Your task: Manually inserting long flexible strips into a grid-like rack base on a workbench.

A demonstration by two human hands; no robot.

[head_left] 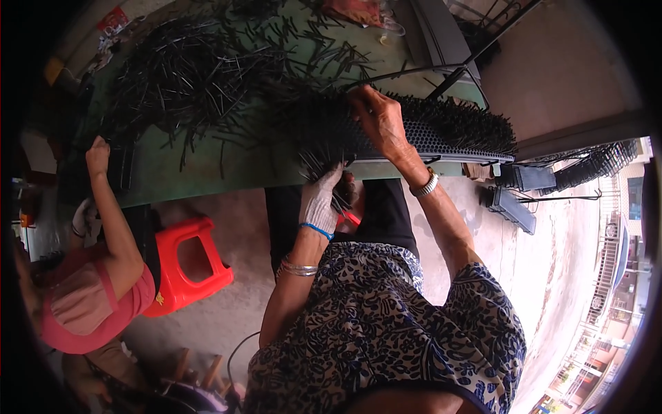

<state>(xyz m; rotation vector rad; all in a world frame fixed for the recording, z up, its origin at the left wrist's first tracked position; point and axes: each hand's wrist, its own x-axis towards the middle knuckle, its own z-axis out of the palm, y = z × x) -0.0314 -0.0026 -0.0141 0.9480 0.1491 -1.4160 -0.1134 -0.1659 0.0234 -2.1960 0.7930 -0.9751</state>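
Head view: a gloved left hand [321,196] clenches a bundle of black sticks [327,159] at the green desk [207,169] edge, while the bare right hand [379,121] presses, grip closed, on a perforated rack [448,134] bristling with sticks. A co-worker's hand [98,155] rests nearby.

Beside my green table [207,172]
A red stool [187,265] stood just below its edge, near a co-worker's pink sleeve [103,303].
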